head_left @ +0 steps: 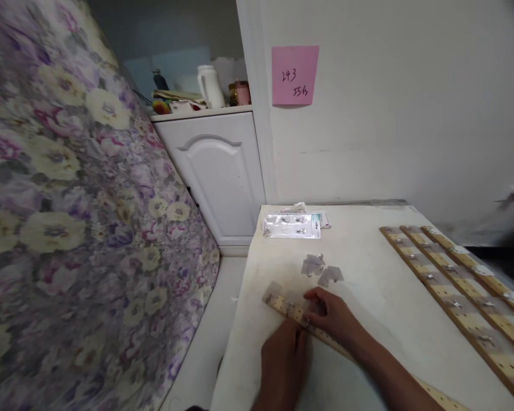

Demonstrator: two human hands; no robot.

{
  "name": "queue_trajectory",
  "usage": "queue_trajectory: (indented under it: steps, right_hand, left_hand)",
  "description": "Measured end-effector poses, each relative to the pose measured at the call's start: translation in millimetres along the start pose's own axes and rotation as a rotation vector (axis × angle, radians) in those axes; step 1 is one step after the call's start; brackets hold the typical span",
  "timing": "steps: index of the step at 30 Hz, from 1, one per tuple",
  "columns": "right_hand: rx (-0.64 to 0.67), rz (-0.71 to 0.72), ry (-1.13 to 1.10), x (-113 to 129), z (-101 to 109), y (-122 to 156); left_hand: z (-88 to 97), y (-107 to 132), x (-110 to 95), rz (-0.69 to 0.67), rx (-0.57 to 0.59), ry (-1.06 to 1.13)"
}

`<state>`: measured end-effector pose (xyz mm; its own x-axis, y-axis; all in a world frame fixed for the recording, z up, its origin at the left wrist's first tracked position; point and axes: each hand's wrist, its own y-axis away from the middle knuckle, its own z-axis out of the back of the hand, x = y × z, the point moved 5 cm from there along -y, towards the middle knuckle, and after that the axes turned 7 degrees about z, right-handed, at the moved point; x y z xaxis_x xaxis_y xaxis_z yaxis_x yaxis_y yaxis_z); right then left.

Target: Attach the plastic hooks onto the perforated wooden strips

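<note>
A light wooden strip with holes [278,302] lies at a slant near the table's front, with clear-backed metal hooks along it. My left hand [282,351] is closed around the strip's near edge, its fingertips partly hidden. Just to the right, my right hand [334,314] curls over the strip, index finger raised and thumb side down at a small metal hook [306,322]. Beyond my hands lie several loose hooks on clear square backings [313,264]. The strip's middle passes beneath my right forearm.
Three long wooden strips fitted with hooks [430,277] lie along the table's right side. Clear hook packaging [292,226] rests at the back left of the white table [360,245]. A floral curtain [89,228] hangs on the left, near a white cabinet [218,182].
</note>
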<state>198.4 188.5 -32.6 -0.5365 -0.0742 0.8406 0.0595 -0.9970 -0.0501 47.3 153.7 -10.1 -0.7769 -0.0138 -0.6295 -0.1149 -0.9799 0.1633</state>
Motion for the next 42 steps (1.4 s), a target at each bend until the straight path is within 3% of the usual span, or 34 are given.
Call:
queue_trajectory:
  steps: [9, 17, 25, 33, 37, 42]
  right_hand:
    - [0.008, -0.005, 0.046, 2, 1, 1]
    - [-0.085, 0.058, 0.067, 9, 6, 8]
    - [-0.112, 0.039, 0.15, 13, 22, 13]
    - [-0.112, -0.019, 0.103, -12, 34, 54]
    - [-0.166, 0.017, 0.082, -10, 40, 75]
    - [-0.171, 0.051, -0.011, -4, 32, 59]
  left_hand:
    - [1.2, 1, -2, -0.001, -0.011, 0.017]
    - [6.8, 3, -11, 0.046, 0.01, 0.004]
    - [6.3, 4, -10, 0.009, -0.013, 0.015]
    - [1.0, 0, 1, -0.035, -0.01, 0.002]
    - [-0.1, 1, 1, -0.033, -0.02, -0.003]
    - [0.4, 2, 3, -0.029, -0.04, 0.026]
